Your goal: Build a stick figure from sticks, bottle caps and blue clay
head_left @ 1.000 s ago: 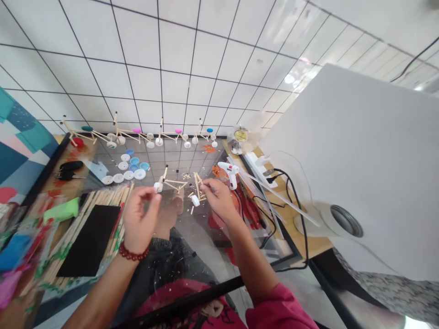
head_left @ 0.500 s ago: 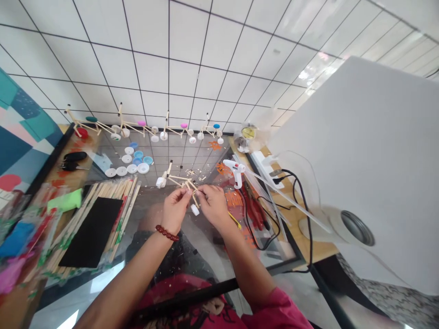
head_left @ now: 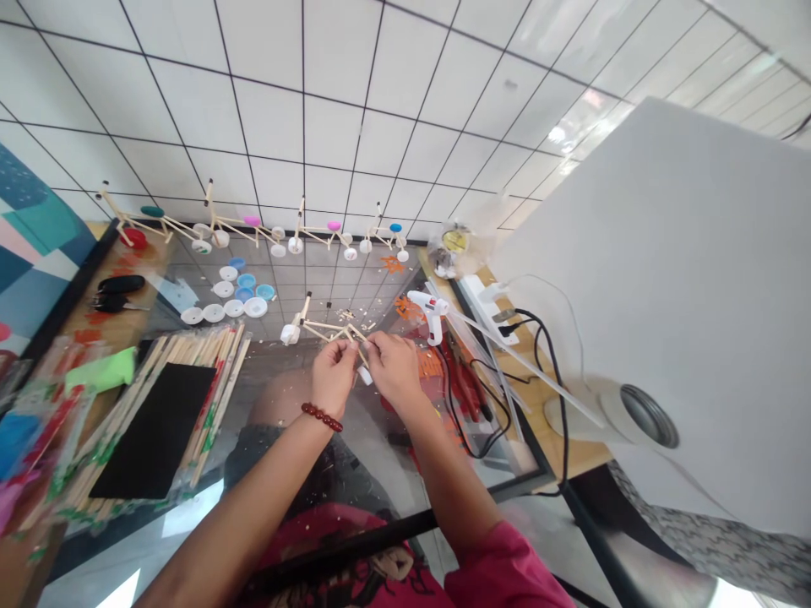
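My left hand (head_left: 333, 377) and my right hand (head_left: 394, 370) meet over the glass table (head_left: 380, 473), fingers pinched on a small stick model (head_left: 320, 329) made of thin wooden sticks with a white cap wheel (head_left: 290, 334) at its far left end. A second white wheel (head_left: 364, 376) shows between my fingers. A red bead bracelet sits on my left wrist. A white glue gun (head_left: 427, 312) stands just right of my hands.
Several finished stick models (head_left: 253, 232) line the tiled wall. White and blue bottle caps (head_left: 237, 295) lie behind. Packs of wooden sticks with a black sheet (head_left: 152, 422) lie at left. Black cables (head_left: 538, 355), a power strip and a white box (head_left: 665, 279) fill the right.
My left hand has come in from the left and closed on the stick model beside my right hand. The view has shifted slightly.
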The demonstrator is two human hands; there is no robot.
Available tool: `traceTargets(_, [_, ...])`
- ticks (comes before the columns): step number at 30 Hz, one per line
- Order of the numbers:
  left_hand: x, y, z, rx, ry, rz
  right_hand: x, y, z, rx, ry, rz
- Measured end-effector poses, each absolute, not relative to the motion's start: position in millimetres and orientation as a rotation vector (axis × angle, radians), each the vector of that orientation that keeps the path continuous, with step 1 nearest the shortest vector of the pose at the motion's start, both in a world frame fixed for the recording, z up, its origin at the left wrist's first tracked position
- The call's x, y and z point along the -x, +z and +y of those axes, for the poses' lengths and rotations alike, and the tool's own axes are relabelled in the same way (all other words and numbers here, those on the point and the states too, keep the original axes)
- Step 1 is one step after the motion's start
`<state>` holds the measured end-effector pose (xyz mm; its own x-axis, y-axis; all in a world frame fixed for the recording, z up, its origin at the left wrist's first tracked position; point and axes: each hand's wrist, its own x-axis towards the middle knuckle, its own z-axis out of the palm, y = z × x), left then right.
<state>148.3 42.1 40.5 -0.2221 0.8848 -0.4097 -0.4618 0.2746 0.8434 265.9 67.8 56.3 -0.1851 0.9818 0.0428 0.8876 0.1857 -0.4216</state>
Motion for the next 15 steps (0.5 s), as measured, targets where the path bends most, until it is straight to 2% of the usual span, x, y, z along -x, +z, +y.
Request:
traceTargets(7, [-155, 35, 44, -0.535, 1.366, 1.275, -270, 56, 87, 1.775, 0.559, -2.152])
traceTargets(15, [-161, 30, 45, -0.486, 1.334, 1.282, -280, 48, 107, 1.625, 0.551, -2.266])
